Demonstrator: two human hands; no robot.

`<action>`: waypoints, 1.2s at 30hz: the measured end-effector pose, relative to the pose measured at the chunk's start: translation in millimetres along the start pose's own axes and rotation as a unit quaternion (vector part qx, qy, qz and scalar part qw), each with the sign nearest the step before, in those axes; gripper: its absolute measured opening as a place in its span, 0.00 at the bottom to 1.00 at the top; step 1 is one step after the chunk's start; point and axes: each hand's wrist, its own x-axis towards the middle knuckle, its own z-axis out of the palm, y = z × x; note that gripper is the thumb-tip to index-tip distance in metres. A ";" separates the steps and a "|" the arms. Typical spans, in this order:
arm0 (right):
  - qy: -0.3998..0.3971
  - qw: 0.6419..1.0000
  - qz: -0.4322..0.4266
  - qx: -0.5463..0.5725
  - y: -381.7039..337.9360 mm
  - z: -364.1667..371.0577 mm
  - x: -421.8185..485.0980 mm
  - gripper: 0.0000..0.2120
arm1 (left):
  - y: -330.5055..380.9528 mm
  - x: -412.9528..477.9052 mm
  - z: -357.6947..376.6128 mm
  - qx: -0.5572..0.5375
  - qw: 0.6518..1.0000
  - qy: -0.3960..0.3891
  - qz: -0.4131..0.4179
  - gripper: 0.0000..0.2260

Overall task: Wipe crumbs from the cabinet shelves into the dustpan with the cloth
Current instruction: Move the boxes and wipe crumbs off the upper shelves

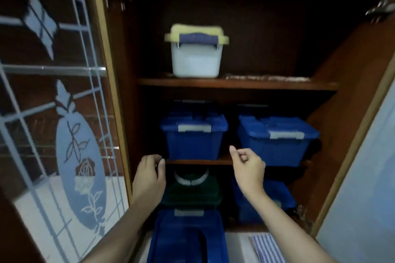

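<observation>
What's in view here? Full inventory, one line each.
white box: 1, white, yellow lid, top shelf left
crumbs: strip, pale, top shelf right
middle blue boxes: 2, blue, middle shelf, side by side
green box: 1, dark green, lower shelf left
lower blue box: 1, blue, lower shelf right
front blue box: 1, blue, bottom front
striped cloth: 1, blue-white, bottom right
glass door: 1, wood-framed, open, left
left hand: curled, at middle shelf edge
right hand: curled, holds nothing

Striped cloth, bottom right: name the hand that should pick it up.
Right. The right hand looks empty, and the striped cloth lies on its side of the bottom blue bin. The left hand would have to cross that bin.
</observation>
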 end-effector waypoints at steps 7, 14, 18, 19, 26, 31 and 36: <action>0.066 0.984 -0.127 0.102 -117.5 -10.3 102.5 0.18 | 101.6 123.2 -51.6 -0.155 0.980 0.119 0.021 0.11; 0.025 0.990 -0.026 0.139 -168.6 17.1 205.9 0.14 | 140.4 228.0 -53.1 -0.257 0.959 0.062 -0.098 0.22; -0.070 0.985 0.013 0.158 -176.7 23.9 223.3 0.25 | 146.1 268.3 -47.3 -0.316 0.945 -0.003 -0.078 0.27; -0.085 0.981 0.028 0.170 -178.2 24.2 224.4 0.25 | 149.1 272.7 -45.1 -0.328 0.942 -0.006 -0.064 0.26; -0.112 0.953 0.079 0.268 -181.6 21.7 209.8 0.25 | 152.7 266.8 -44.7 -0.361 0.931 0.025 -0.054 0.18; -0.092 0.939 0.058 0.327 -191.1 -2.1 194.9 0.19 | 165.8 245.2 -69.5 -0.400 0.916 0.035 0.009 0.21; -0.069 0.927 0.135 0.343 -209.4 -34.7 179.5 0.14 | 173.5 189.4 -106.3 -0.420 0.905 0.015 0.063 0.23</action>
